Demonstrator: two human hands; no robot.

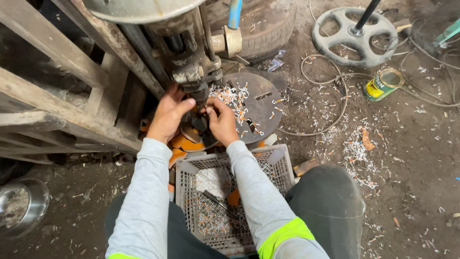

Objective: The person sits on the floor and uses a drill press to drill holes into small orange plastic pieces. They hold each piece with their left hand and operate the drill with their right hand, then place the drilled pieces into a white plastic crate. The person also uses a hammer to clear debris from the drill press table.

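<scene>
My left hand (pixel 168 114) and my right hand (pixel 221 121) are both raised under the head of a rusty drill press (pixel 191 67), fingers curled around a small dark part at its spindle. What exactly each hand pinches is hidden by the fingers. Just below them lie orange disc-shaped pieces (pixel 184 143) and a dark metal piece. The round drill table (pixel 261 103), strewn with white and orange shavings, sits to the right of my right hand. Between my knees stands a grey plastic crate (pixel 282 165) holding shavings, a dark rod and an orange piece.
Wooden beams (pixel 52 91) slope at the left. A steel bowl (pixel 21 204) sits at the lower left. A tin can (pixel 382 84), a grey wheel-shaped base (pixel 354 31), cables and a tyre (pixel 268 29) lie on the dirt floor, with shavings scattered to the right.
</scene>
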